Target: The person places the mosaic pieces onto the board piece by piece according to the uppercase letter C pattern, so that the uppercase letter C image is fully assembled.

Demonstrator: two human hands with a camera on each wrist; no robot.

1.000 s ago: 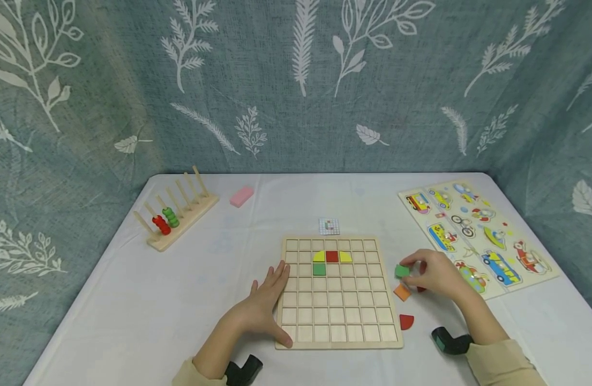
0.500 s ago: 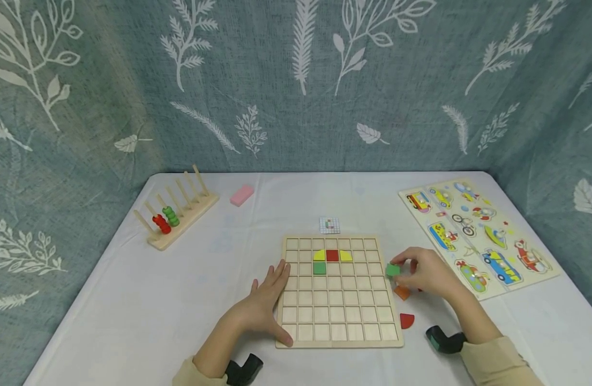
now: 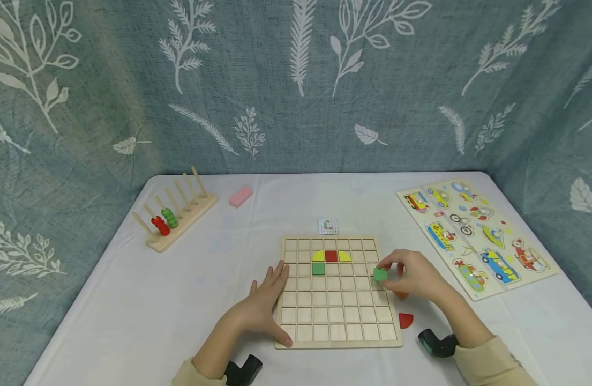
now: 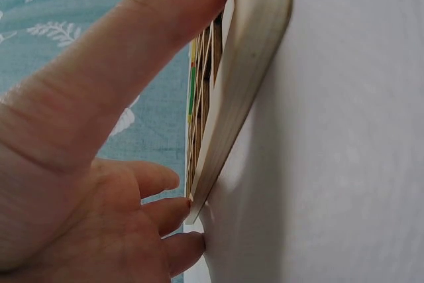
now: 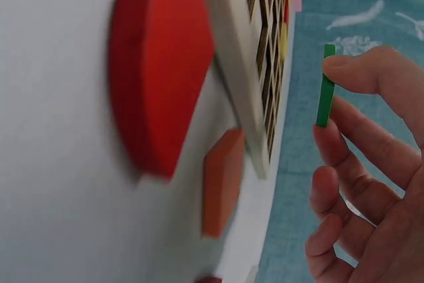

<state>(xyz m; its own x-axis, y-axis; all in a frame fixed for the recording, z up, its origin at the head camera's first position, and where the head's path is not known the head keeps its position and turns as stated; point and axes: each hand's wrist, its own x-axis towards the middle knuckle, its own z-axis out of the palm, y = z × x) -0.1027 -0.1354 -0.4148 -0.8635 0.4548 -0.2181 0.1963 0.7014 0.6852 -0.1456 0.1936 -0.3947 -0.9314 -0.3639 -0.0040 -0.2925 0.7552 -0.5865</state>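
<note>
1. Green, thin and flat-sided, the square tile (image 3: 380, 274) is held above the right-hand part of the wooden grid board (image 3: 339, 346); the right wrist view shows it edge-on and apart from the board.
2. The right hand (image 3: 411, 273) pinches this tile between thumb and a fingertip at opposite edges, its other fingers loosely curled and holding nothing.
3. Judging by its look, the tile is painted wood: very light, stiff, unlikely to break. Its smooth paint could let it slip or twist if the pinch sits off-centre, so the middles of two facing edges seem the best hold, leaving both flat faces free.
4. The left hand (image 3: 259, 308) lies spread along the board's left side, thumb on the rim by the near corner, fingers fairly straight. How hard it presses, I cannot tell.
5. The board looks rigid and fairly light for its breadth; its plain outer rim offers the surest grip, away from the thin cell dividers.
6. Just beyond the board's right edge lie an orange tile (image 5: 224, 180), partly covered by the hand in the head view, and a red rounded piece (image 3: 405, 320). Both look equally hard and light; the curved side of the red one would give a less secure pinch.
</note>
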